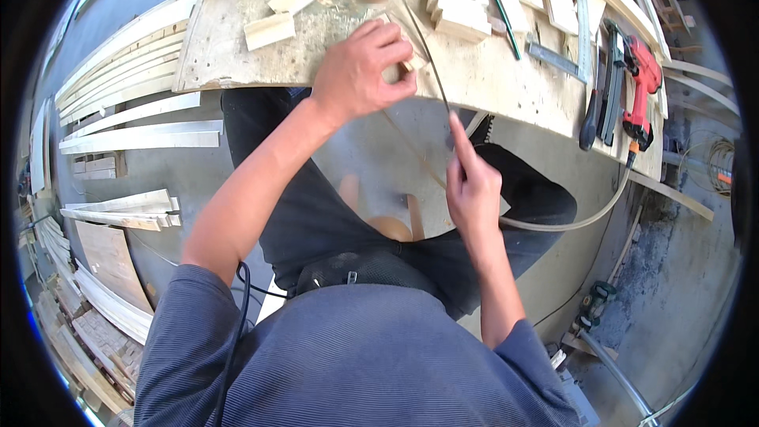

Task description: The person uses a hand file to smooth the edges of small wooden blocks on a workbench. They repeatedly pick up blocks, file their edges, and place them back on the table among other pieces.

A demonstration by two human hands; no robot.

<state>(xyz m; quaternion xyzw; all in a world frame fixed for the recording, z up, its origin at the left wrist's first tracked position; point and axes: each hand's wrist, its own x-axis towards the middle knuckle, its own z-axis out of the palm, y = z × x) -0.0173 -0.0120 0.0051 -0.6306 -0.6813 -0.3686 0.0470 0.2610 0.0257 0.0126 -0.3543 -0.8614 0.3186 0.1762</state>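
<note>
My left hand (368,67) is closed around a small pale wood block (391,73) at the front edge of the wooden workbench (213,59). Its fingers and thumb cover most of the block. Lower and to the right, my right hand (476,182) grips a long, thin, dark file (431,59), index finger stretched along it. The file slants up and left over the bench edge, its blade passing just right of the block. Whether it touches the wood I cannot tell.
Loose wood blocks (460,17) lie on the bench, with a green pencil (502,20) and a metal square (557,59). At the right rest a black-handled tool (589,122) and a red nail gun (644,83) with its air hose (569,228). Wood strips (150,138) stand left.
</note>
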